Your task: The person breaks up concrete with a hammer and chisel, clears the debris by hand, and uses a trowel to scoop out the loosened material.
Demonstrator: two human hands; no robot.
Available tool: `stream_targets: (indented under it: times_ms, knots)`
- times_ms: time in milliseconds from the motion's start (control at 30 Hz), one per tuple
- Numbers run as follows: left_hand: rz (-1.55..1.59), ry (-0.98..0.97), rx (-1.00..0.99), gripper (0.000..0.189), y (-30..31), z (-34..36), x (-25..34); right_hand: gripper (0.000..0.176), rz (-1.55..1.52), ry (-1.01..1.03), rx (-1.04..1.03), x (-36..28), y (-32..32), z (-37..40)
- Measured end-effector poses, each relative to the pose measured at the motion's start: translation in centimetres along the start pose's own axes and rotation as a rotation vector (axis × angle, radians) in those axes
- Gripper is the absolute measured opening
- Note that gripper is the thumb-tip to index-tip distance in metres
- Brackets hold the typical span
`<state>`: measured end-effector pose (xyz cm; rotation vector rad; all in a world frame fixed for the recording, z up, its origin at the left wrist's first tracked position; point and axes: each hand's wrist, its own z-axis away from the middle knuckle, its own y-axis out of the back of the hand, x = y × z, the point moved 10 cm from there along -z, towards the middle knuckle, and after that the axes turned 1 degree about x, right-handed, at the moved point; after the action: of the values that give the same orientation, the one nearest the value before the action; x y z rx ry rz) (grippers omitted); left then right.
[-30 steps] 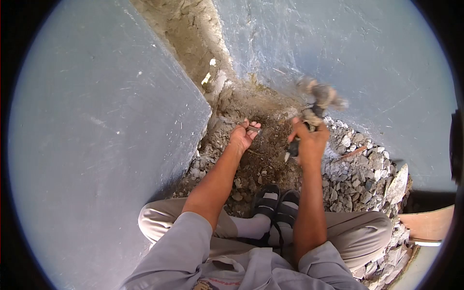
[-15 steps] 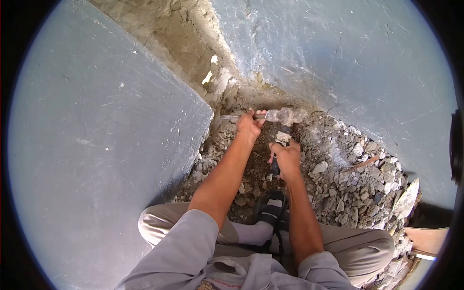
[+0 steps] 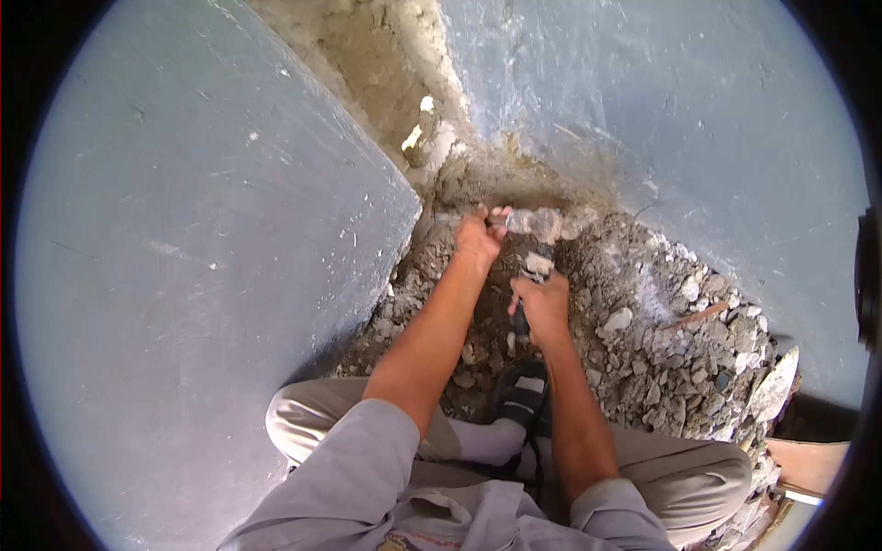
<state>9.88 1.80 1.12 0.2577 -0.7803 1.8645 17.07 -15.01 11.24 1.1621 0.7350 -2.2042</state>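
Note:
My left hand (image 3: pixel 478 235) is closed around a metal chisel (image 3: pixel 446 219), which lies roughly level and points left at the wall corner. The tip is blurred against the dirt. Just right of that hand, a hammer's dusty metal head (image 3: pixel 535 223) is at the chisel's back end; whether they touch is hard to make out. My right hand (image 3: pixel 542 305) grips the hammer's dark handle (image 3: pixel 521 323) below the head. A pale patch shows on the handle above my fingers. Both hands are low over broken rubble (image 3: pixel 675 340).
A grey slab-like wall (image 3: pixel 220 239) rises on the left, its corner close to the chisel. Another grey wall (image 3: pixel 680 119) stands right, with a dirt-filled gap (image 3: pixel 367 64) between them. My shoe (image 3: pixel 519 397) rests on the rubble. A flat stone piece (image 3: pixel 774 384) lies far right.
The view has shifted slightly, so the walls and rubble sit further right. The hammer head stays by the chisel's end, and both hands keep their grips.

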Motion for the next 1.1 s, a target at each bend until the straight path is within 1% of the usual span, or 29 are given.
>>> stream_targets:
  times_ms: [100,167,233,267,300,333,367,400,433,467,500,533,567,600,633,667,700,733,767,800,833,900,933,967,1000,1033,1067,1100]
  knots:
    - [-0.023,0.02,-0.118,0.009,-0.2,-0.4,0.3,0.016,-0.02,0.143,0.06,-5.3,0.5,1.7]
    - [0.004,0.032,-0.125,0.009,-0.2,0.2,0.5,0.016,-0.025,0.367,0.098,-11.9,1.9,3.4]
    - [0.023,0.062,-0.132,0.01,-0.5,0.3,0.5,0.01,-0.046,0.661,0.242,-18.2,4.9,6.4]
    - [0.027,0.06,-0.104,0.011,-0.8,0.5,0.5,0.011,-0.094,0.824,0.272,-20.6,5.6,8.0]
    - [0.024,0.062,-0.108,0.012,-0.9,0.4,0.5,0.011,-0.14,0.988,0.305,-22.1,6.2,9.6]
    - [0.02,0.066,-0.113,0.012,-0.9,0.3,0.4,0.009,-0.265,1.051,0.326,-21.8,6.5,10.0]
    - [0.016,0.067,-0.119,0.012,-1.0,0.2,0.4,0.008,-0.183,0.968,0.424,-18.8,6.7,9.0]
    - [0.023,0.062,-0.132,0.012,-1.1,0.0,0.7,0.012,-0.105,0.888,0.513,-14.7,6.7,7.6]
    - [0.03,0.059,-0.146,0.012,-0.9,-0.3,0.8,0.005,0.014,0.667,0.377,-9.6,3.7,4.8]
    - [0.027,0.062,-0.16,0.012,-0.6,-0.5,0.4,0.003,0.173,0.457,0.23,-4.2,0.5,2.6]
    - [0.024,0.054,-0.165,0.012,-0.4,-0.6,0.2,0.01,0.076,0.002,0.038,1.9,-1.1,0.2]
    - [0.022,0.034,-0.176,0.011,-0.3,-0.8,0.8,0.018,-0.035,0.012,-0.002,1.3,-1.0,0.9]
    - [0.042,0.02,-0.171,0.011,0.4,-1.0,1.2,0.02,-0.043,0.031,0.01,0.6,-0.7,0.7]
    - [0.054,0.064,-0.179,0.012,0.2,-0.6,1.2,0.022,-0.051,0.035,0.038,-0.3,-0.3,1.5]
    - [0.074,0.061,-0.185,0.011,-0.6,-0.7,1.4,0.024,-0.066,0.059,0.068,-2.0,0.0,1.6]
    - [0.101,0.061,-0.174,0.01,-0.3,-0.6,1.2,0.024,-0.042,0.177,0.023,-5.7,0.2,2.0]
    - [0.127,0.054,-0.161,0.01,0.1,-0.8,1.3,0.024,-0.059,0.283,0.072,-8.9,1.5,2.7]
    - [0.081,0.066,-0.162,0.009,0.3,-1.3,0.8,0.024,-0.04,0.354,0.185,-12.3,3.3,3.8]
    - [0.096,0.068,-0.153,0.01,0.3,-1.4,0.6,0.018,0.066,0.501,0.272,-16.4,4.7,5.7]
    - [0.109,0.076,-0.143,0.01,0.2,-1.4,0.3,0.014,0.159,0.739,0.292,-20.4,5.4,7.8]
    - [0.124,0.086,-0.138,0.011,-0.2,-1.1,-0.1,0.012,0.069,0.968,0.371,-23.0,5.9,9.7]
    - [0.12,0.089,-0.124,0.012,-0.4,-1.2,-0.5,0.012,-0.138,1.064,0.488,-22.2,7.3,10.8]
    - [0.096,0.081,-0.133,0.012,-0.5,-1.4,-0.3,0.015,-0.117,0.89,0.48,-18.9,6.4,8.9]
    - [0.07,0.068,-0.142,0.012,-0.5,-1.6,-0.1,0.019,-0.1,0.716,0.469,-13.4,5.6,6.4]
    - [0.073,0.064,-0.15,0.011,0.1,-1.9,-0.2,0.013,0.204,0.554,0.302,-6.3,3.2,2.4]
    - [0.069,0.064,-0.161,0.01,1.0,-2.4,-0.9,0.007,0.535,0.445,0.109,1.1,0.6,-0.9]
    - [0.063,0.053,-0.187,0.01,0.5,-2.8,-0.3,0.014,-0.022,-0.045,0.006,3.9,-0.8,-0.2]
    - [0.073,0.048,-0.191,0.01,-0.3,-2.8,0.5,0.018,-0.022,-0.002,0.022,2.3,-0.7,-0.2]
